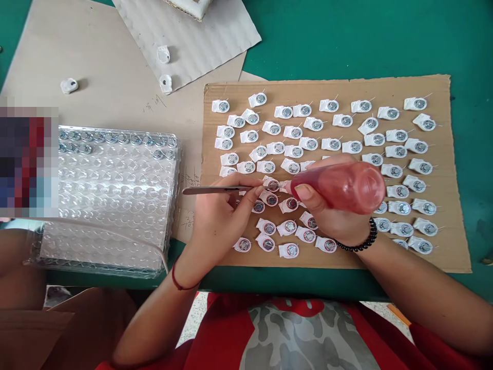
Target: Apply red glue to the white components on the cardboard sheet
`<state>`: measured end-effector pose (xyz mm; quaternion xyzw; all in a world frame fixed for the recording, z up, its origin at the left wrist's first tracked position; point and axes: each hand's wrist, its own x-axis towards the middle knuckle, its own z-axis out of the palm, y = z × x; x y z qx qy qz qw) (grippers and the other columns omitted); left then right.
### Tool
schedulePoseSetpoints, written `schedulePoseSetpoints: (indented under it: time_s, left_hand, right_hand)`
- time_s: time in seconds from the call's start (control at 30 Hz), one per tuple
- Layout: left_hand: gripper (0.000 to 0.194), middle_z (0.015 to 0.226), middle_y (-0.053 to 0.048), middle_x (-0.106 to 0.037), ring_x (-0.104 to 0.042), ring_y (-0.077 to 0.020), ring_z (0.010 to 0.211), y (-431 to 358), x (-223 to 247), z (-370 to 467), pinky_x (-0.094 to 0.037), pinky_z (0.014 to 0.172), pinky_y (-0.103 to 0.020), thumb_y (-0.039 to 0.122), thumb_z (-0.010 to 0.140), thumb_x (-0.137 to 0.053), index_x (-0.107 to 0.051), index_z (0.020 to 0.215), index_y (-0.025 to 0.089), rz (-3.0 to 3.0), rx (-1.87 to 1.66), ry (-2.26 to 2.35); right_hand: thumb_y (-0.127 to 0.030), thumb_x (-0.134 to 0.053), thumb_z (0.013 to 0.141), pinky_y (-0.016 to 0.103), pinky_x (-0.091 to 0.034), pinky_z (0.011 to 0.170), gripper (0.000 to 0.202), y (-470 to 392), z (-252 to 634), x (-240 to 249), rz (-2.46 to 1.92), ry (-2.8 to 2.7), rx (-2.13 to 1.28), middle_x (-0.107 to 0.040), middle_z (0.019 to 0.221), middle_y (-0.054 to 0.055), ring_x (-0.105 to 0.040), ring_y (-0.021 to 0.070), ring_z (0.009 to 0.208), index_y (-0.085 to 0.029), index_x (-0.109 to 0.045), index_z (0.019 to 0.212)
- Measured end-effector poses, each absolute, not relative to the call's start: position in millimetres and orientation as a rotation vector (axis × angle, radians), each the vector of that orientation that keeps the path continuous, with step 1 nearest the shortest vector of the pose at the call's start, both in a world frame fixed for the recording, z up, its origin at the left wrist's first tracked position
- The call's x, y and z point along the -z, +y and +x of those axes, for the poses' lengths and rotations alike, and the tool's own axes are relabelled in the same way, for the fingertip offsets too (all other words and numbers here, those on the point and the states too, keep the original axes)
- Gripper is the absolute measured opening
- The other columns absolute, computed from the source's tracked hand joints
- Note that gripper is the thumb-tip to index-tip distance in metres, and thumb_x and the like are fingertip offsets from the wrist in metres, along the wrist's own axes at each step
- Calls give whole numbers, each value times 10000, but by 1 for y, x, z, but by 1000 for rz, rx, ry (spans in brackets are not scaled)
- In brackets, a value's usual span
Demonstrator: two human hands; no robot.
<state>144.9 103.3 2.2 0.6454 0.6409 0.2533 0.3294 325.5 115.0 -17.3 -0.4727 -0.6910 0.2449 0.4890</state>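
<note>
My left hand (pixel 221 213) pinches metal tweezers (pixel 200 190), whose tips reach a small white part with a round metal disc (pixel 272 185). My right hand (pixel 327 210) is wrapped round a red squeeze bottle (pixel 342 187), tilted nearly flat, its nozzle pointing left beside the same part. Several similar white parts lie in loose rows on a brown cardboard sheet (pixel 456 246). Some near my hands, like one at the bottom (pixel 288 250), show a red ring round the disc; those farther right look plain silver. The bottle and my right hand hide some of them.
To the left lies a clear plastic tray (pixel 103 205) with several metal discs along its top rows. Loose white pieces (pixel 69 86) rest on paper sheets behind it. A person's arm (pixel 19 267) is at the far left.
</note>
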Motion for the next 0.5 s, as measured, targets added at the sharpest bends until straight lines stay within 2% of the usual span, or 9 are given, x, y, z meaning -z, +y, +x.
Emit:
schedulePoseSetpoints:
  time_s: [0.5]
  left_hand:
    - [105, 630, 39, -608, -461, -71, 482, 103, -1, 145, -393, 471, -198, 286, 803, -585, -659, 837, 220, 1684, -675, 1660]
  right_hand:
    - [-234, -699, 715, 267, -500, 588, 140, 112, 328, 17, -1138, -1781, -590, -625, 747, -26, -586, 122, 660, -219, -585, 794]
